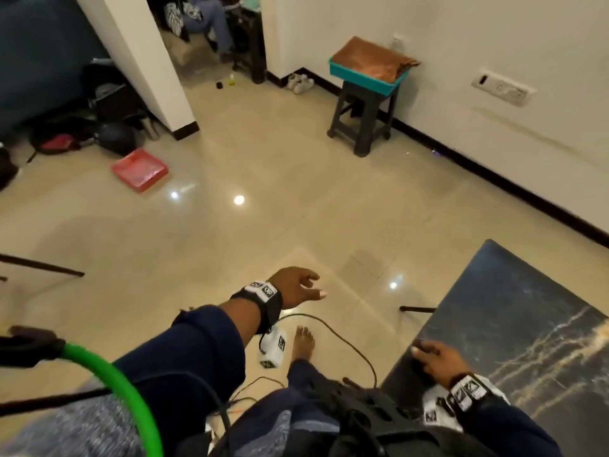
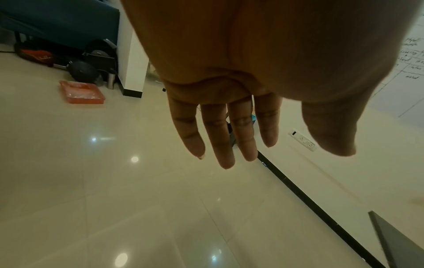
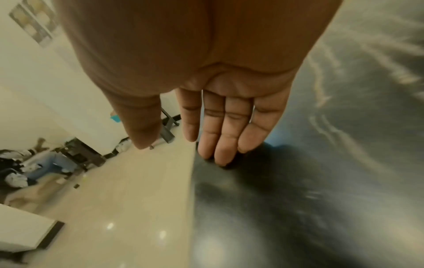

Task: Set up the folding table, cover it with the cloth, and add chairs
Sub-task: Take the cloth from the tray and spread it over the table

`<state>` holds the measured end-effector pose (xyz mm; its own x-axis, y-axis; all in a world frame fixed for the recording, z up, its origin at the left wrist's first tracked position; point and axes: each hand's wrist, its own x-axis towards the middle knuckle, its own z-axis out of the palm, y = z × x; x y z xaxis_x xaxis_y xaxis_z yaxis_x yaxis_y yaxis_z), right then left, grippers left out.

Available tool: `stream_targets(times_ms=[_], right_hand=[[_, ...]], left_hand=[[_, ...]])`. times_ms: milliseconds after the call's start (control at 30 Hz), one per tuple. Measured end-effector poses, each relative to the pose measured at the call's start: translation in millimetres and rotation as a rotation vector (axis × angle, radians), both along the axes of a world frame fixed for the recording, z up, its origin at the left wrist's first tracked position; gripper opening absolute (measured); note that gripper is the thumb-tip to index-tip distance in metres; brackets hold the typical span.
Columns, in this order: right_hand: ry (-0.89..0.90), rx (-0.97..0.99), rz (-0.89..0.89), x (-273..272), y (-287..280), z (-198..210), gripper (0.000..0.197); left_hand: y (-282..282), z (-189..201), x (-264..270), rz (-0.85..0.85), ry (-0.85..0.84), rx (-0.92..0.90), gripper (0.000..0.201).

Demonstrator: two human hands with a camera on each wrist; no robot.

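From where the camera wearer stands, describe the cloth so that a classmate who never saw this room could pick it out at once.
Look to the white wall on the right and follow its black skirting to the dark plastic stool standing against it. On the stool sits a teal tray, and the folded brown cloth lies in it. It is the only brown fabric here; the red tray on the floor holds no cloth.

Folding table: dark blue-grey top with pale gold, marble-like streaks; it stands at the right, near the white wall, its top roughly level, one corner pointing into the room.
Table leg: a thin black bar shows just under the table's left edge, above the tiled floor.
Cloth: brown, folded, lying in a teal tray on a dark stool against the far wall, well apart from the table.
Chairs: cannot tell which, if any, are in view.
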<state>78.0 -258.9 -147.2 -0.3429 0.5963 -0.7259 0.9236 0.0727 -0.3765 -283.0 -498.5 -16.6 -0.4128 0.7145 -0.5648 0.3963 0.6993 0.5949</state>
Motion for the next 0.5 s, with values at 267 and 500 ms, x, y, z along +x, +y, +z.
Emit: stream_targets(times_ms=[267, 500], right_hand=[[0.080, 0.022, 0.030, -208.2, 31.5, 9.9, 0.041], [0.103, -0.137, 0.028, -334.6, 71.7, 24.7, 0.041]], left_hand=[[70.7, -16.3, -146.9, 0.006, -0.035, -0.164, 0.066], [118.9, -16.5, -269.0, 0.139, -0.161, -0.125, 0.060]])
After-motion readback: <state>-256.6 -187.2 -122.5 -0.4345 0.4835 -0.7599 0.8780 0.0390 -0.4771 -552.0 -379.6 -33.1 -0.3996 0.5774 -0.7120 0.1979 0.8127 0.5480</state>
